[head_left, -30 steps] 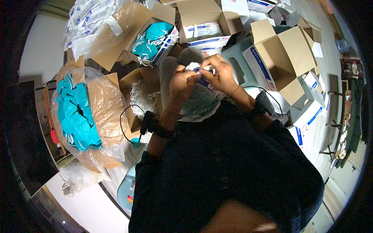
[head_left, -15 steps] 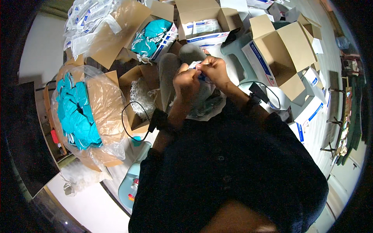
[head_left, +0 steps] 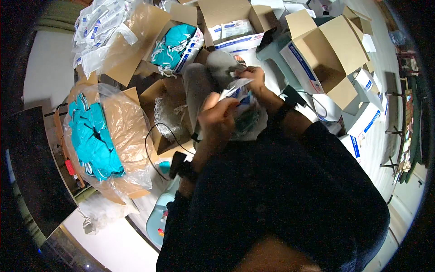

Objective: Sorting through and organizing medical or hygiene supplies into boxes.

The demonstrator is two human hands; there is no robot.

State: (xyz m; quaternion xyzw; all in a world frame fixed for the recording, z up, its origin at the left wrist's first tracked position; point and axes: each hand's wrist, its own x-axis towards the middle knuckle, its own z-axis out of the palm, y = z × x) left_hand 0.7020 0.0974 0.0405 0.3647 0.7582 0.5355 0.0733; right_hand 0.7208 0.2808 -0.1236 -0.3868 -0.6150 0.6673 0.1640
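Note:
Over my lap, my left hand point(head_left: 217, 115) is closed on the edge of a white and blue packet point(head_left: 234, 90), thumb and fingers pinching it. A little higher and to the right is my right hand point(head_left: 254, 78), its fingers pinched together near the packet's upper end. What those fingertips hold is too small to make out. Below the packet, a clear plastic bag point(head_left: 251, 120) lies on my lap, with something dark greenish showing through it.
Teal cloth pieces with white ties point(head_left: 93, 140) fill a plastic-lined box at left. Ahead stand a box of similar teal pieces point(head_left: 179, 38), a pile of white packets point(head_left: 99, 34) and a box holding packets point(head_left: 233, 29). White strings point(head_left: 166, 115) lie in another carton. Open boxes point(head_left: 324, 52) stand at right.
My hands, earlier thumb to thumb on the packet, have moved apart. The left has come nearer my body with the packet, which now spreads out below the right hand. The view has shifted slightly.

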